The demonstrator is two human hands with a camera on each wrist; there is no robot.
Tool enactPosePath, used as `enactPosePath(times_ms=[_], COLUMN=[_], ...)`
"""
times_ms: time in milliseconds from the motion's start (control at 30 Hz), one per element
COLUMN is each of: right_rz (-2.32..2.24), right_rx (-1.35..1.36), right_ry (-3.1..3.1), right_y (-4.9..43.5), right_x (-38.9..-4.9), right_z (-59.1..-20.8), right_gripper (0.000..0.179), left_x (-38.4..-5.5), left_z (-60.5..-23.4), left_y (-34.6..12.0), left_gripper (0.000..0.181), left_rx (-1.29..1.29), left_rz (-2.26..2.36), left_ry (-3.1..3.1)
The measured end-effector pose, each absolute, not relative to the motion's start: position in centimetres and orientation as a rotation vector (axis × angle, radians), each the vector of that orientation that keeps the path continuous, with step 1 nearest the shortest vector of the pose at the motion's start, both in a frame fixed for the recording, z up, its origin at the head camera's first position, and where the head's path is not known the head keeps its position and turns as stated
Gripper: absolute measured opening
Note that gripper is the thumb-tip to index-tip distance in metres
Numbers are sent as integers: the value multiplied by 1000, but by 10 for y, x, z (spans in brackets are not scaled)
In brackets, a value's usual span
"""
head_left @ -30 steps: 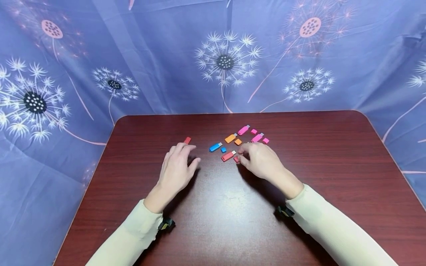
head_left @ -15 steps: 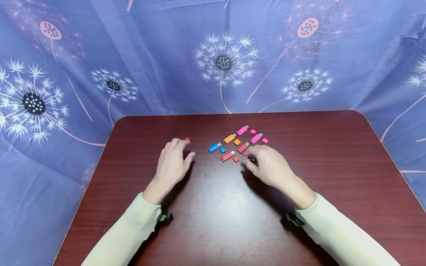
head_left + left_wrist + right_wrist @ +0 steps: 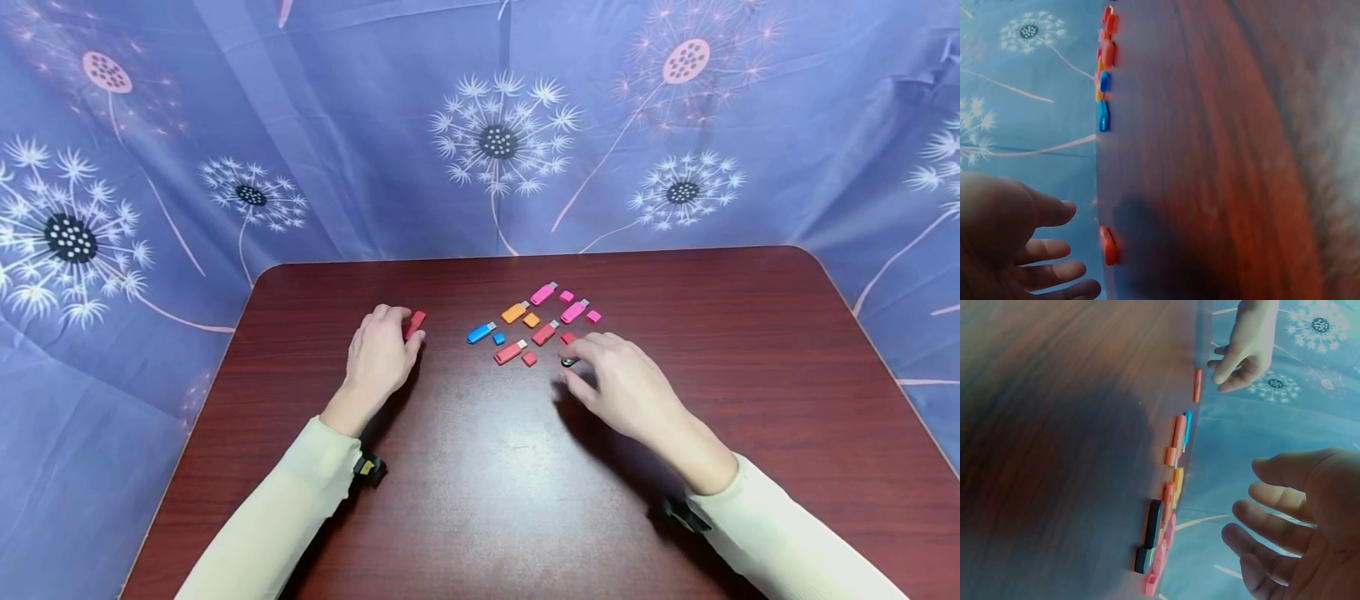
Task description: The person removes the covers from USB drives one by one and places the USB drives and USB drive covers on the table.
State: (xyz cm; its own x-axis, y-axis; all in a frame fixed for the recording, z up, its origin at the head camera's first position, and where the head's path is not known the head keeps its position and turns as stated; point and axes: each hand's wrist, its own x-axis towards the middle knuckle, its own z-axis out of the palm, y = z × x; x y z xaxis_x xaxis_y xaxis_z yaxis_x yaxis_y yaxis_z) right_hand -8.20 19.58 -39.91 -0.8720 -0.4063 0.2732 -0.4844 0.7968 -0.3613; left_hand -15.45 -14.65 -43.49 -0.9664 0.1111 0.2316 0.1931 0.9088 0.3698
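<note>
In the head view my left hand [image 3: 377,350] hovers beside a capped red USB stick [image 3: 416,323], holding nothing. The left wrist view shows that hand's fingers apart from the same stick [image 3: 1108,246]. My right hand [image 3: 626,383] is loosely bent near a black USB stick [image 3: 569,362], largely covered by it in the head view. In the right wrist view the black stick [image 3: 1154,523] lies on the table with its black cap [image 3: 1143,559] beside it, and the right hand [image 3: 1291,531] is clear of both.
Uncapped sticks lie in a slanting group on the table [image 3: 487,500]: a blue USB stick [image 3: 480,333], an orange USB stick [image 3: 514,312], two red ones and two pink ones, each with its cap near its plug. A blue dandelion-print cloth [image 3: 375,167] hangs behind.
My left hand has drawn left, exposing more of the capped red stick. My right hand has moved right and toward me, uncovering a red stick, its cap and part of the black stick.
</note>
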Motion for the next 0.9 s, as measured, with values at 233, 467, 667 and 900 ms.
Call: enactPosePath(times_ms=[233,467,667,900], right_rz=[643,627,641,644], right_rx=[699,717,702,699], right_ry=[-2800,-2779,-2771,-2758], right_y=[202,207,210,211], right_x=[-72,-66,-62,-59], right_z=[-395,-394,-393,-395], right_gripper=[23,21,21,20], left_x=[-167,-175,-179,-180], left_z=[-439,-439,-441,-441], left_y=[-149,-148,-149,-148], left_gripper=[40,39,33,18], left_rx=[-179,-147,-159,-179], left_rz=[-538,-477,-449,-439], left_ry=[-2952,-3021,-3036,-3041])
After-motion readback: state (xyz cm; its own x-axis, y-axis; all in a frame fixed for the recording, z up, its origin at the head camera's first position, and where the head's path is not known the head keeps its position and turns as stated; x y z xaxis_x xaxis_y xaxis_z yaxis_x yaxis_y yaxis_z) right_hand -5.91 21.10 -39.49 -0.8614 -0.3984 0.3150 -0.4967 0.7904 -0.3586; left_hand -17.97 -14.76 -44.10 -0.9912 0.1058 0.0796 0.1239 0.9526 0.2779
